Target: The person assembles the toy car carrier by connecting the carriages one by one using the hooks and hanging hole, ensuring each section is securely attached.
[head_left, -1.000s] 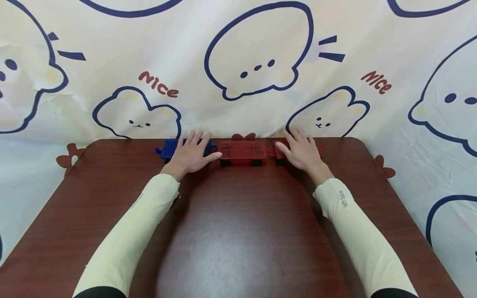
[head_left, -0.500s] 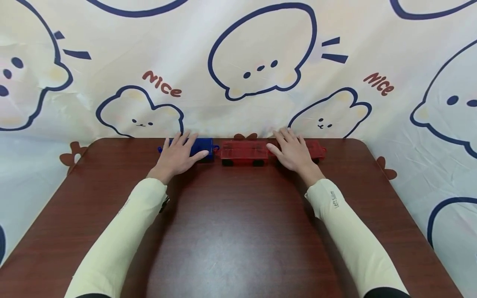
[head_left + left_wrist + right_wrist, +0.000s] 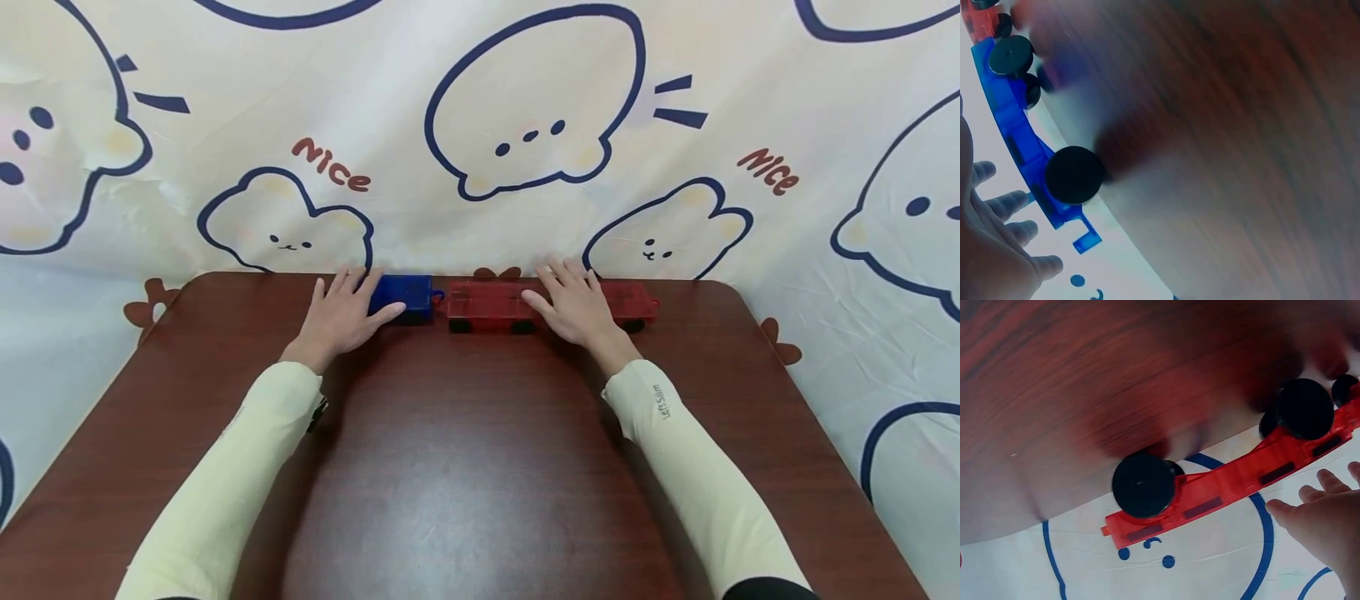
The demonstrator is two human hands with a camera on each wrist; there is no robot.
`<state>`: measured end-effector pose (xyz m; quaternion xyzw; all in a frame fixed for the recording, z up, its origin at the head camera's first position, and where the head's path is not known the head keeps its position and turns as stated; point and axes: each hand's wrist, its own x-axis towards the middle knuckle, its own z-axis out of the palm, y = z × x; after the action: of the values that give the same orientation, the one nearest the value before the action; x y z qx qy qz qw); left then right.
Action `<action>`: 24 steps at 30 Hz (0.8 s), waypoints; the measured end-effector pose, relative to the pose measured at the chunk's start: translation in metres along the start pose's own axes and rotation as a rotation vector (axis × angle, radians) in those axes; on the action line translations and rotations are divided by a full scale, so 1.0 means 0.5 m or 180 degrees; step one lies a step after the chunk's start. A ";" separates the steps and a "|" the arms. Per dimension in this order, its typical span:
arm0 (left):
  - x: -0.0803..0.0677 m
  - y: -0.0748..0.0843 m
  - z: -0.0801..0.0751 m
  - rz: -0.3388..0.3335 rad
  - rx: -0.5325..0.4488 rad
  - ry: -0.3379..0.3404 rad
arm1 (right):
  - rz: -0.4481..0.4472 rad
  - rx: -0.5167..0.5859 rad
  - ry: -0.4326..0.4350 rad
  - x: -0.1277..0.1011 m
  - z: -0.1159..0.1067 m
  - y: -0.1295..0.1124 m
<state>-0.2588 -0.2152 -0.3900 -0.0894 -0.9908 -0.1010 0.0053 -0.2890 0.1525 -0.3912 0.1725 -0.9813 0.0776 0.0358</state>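
A homely play corner, most likely a staged spot in a room rather than a workshop. Beyond both hands hangs a cartoon-animal cloth (image 3: 480, 125) printed "Nice", and under them lies a dark wooden table (image 3: 480, 467) bearing toy train cars (image 3: 487, 302).

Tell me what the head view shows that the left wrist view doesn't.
Only the head view shows the right hand lying flat across two red toy cars, both cream sleeves, the whole brown table and the cartoon backdrop. Only the left wrist view shows the blue toy car's black wheels from low at the side and the hook at its end. Both show the left hand with straight fingers by the blue toy car, and a red car coupled behind it.
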 end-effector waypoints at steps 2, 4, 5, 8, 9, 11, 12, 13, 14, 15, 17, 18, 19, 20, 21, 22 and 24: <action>-0.003 -0.004 -0.003 -0.0014 -0.0008 -0.0015 | -0.0025 -0.0001 -0.0021 0.002 0.000 -0.008; -0.005 -0.008 -0.005 -0.0024 -0.0022 -0.0027 | -0.0049 -0.0004 -0.0023 0.004 -0.001 -0.016; -0.007 -0.010 -0.005 -0.0028 -0.0024 -0.0033 | -0.0058 -0.0001 -0.0033 0.005 -0.001 -0.021; -0.011 -0.016 -0.007 -0.0033 -0.0025 -0.0032 | -0.0084 -0.0005 -0.0015 0.009 0.001 -0.034; -0.012 -0.018 -0.008 -0.0039 -0.0022 -0.0034 | -0.0094 -0.0004 -0.0017 0.010 0.002 -0.038; -0.013 -0.022 -0.008 -0.0051 -0.0011 -0.0034 | -0.0114 0.0016 -0.0013 0.013 0.005 -0.046; -0.014 -0.023 -0.009 -0.0056 -0.0014 -0.0032 | -0.0126 0.0031 -0.0009 0.014 0.006 -0.050; -0.014 -0.025 -0.009 -0.0061 -0.0015 -0.0034 | -0.0134 0.0052 -0.0004 0.015 0.008 -0.053; -0.015 -0.027 -0.009 -0.0066 -0.0022 -0.0034 | -0.0144 0.0046 -0.0005 0.017 0.010 -0.057; -0.015 -0.028 -0.009 -0.0073 -0.0022 -0.0040 | -0.0157 0.0037 -0.0013 0.018 0.012 -0.060; -0.015 -0.032 -0.008 -0.0082 -0.0020 -0.0052 | -0.0178 0.0028 -0.0019 0.021 0.016 -0.065; -0.015 -0.034 -0.007 -0.0090 -0.0016 -0.0061 | -0.0190 0.0030 -0.0017 0.022 0.019 -0.069; -0.015 -0.037 -0.006 -0.0097 -0.0007 -0.0066 | -0.0195 0.0022 -0.0027 0.023 0.021 -0.072; -0.015 -0.040 -0.005 -0.0104 0.0003 -0.0065 | -0.0202 0.0023 -0.0042 0.023 0.023 -0.075; -0.015 -0.042 -0.005 -0.0111 0.0010 -0.0066 | -0.0205 0.0041 -0.0042 0.024 0.026 -0.078; -0.016 -0.045 -0.004 -0.0117 0.0014 -0.0061 | -0.0208 0.0061 -0.0048 0.024 0.028 -0.082; -0.016 -0.051 -0.001 -0.0126 0.0020 -0.0054 | -0.0202 0.0085 -0.0059 0.026 0.032 -0.089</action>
<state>-0.2555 -0.2413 -0.3946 -0.0707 -0.9927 -0.0973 -0.0049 -0.2866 0.1045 -0.3995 0.2047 -0.9745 0.0879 0.0268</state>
